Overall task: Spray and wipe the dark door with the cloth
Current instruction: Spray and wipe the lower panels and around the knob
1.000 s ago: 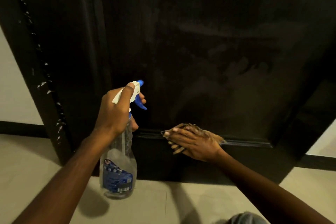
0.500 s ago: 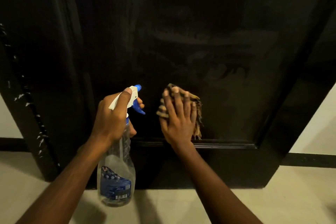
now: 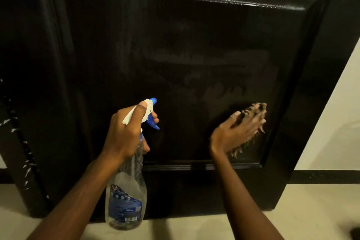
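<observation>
The dark door (image 3: 194, 48) fills most of the view, its recessed lower panel showing faint smeared streaks. My left hand (image 3: 126, 132) grips the neck of a clear spray bottle (image 3: 126, 198) with a white and blue trigger head, nozzle facing the panel. My right hand (image 3: 237, 130) presses a brown striped cloth (image 3: 253, 122) flat against the panel's lower right corner, fingers straight and spread. Most of the cloth is hidden under the hand.
A dark door frame (image 3: 17, 152) with white chipped paint runs down the left. A pale wall (image 3: 335, 115) with a black skirting strip (image 3: 327, 176) lies to the right. The pale floor (image 3: 194, 226) spreads below the door.
My right hand has swept the cloth from the panel's bottom ledge up and then across to the lower right corner. The view has tilted upward. The left hand keeps the bottle in the same place.
</observation>
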